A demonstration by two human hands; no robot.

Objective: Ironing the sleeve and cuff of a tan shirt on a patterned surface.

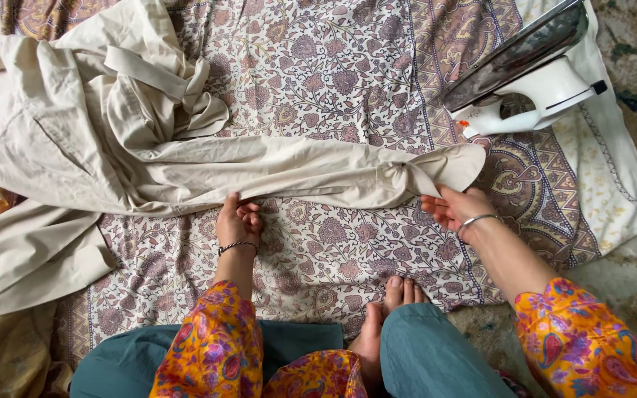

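While both hands [239, 221] [455, 206] grip the beige garment [186, 147], fingertips hide beneath.

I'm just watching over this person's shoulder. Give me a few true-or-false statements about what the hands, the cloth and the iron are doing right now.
1. The left hand touches the lower edge of the beige garment. True.
2. The right hand is gripping the iron. False: it holds the end of the garment's stretched-out part, and the iron rests apart, tilted with its metal plate showing.
3. The garment lies on a patterned floral cloth. True.
4. The garment is folded into a neat square. False: it lies bunched at the left, with one long part stretched toward the right.
5. Both wrists are bare. False: each wears a bracelet.
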